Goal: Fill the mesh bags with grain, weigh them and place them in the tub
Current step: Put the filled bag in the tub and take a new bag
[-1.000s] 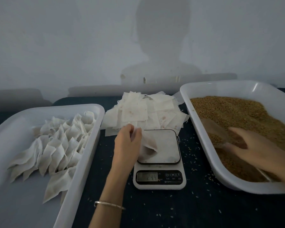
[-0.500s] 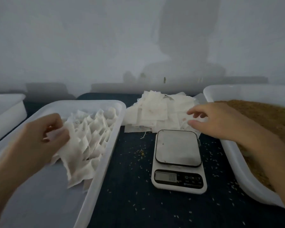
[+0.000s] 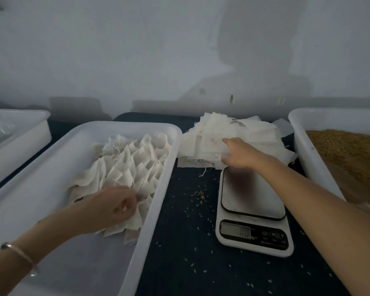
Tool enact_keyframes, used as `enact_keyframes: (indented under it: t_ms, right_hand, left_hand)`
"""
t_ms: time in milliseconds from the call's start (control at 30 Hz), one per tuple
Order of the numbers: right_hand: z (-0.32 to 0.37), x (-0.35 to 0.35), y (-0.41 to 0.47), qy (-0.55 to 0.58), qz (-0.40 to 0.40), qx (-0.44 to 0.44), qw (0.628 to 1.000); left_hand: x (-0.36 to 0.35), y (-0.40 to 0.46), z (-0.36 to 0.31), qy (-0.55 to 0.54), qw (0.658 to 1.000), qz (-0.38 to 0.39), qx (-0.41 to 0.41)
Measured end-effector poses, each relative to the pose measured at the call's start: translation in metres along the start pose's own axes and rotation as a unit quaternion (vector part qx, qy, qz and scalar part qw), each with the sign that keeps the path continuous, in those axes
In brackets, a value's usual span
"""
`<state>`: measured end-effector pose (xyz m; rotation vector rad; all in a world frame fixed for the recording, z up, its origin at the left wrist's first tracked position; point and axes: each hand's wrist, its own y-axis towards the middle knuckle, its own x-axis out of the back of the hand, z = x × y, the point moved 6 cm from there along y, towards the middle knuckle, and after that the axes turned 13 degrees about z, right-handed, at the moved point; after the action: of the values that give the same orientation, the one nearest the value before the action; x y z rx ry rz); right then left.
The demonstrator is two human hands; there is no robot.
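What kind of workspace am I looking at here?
Probably a small hand-packing bench against a bare wall, not a kitchen: a digital scale, a stack of empty mesh bags, a tub of grain, and a tub of filled bags.

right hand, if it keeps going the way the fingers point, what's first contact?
The right hand points away and left, onto the pile of empty mesh bags behind the scale. Its fingertips look already on it; depth is unclear.
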<state>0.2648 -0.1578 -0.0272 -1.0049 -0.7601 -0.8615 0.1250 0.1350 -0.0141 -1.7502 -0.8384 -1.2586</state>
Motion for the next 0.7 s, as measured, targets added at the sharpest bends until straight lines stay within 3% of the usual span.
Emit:
enact_keyframes:
  t_ms: [100,167,267,400,700]
  right_hand:
    - [-0.008,-0.011,0.004,-0.024,-0.028,-0.023,0.999]
    - [-0.009,-0.011,0.001,-0.066,-0.076,-0.044,0.994]
    - [-0.005,-0.002,-0.005,-0.081,-0.154,-0.066,0.983]
    - [-0.009,0.004,-0.009,-0.054,-0.180,-0.071,0.980]
    - [-0.023,0.020,-0.022,0.056,-0.277,-0.062,0.957]
  left_hand:
    - [-0.001,0.011,-0.012,-0.057,0.994,0.093,0.021]
    - [0.008,0.021,-0.021,-0.068,0.992,0.105,0.032]
    - [0.024,0.039,-0.036,-0.056,0.995,0.067,0.053]
    - [0.040,0.053,-0.046,-0.059,0.995,-0.020,0.084]
    - [0.040,0.062,-0.059,-0.086,0.989,-0.026,0.116]
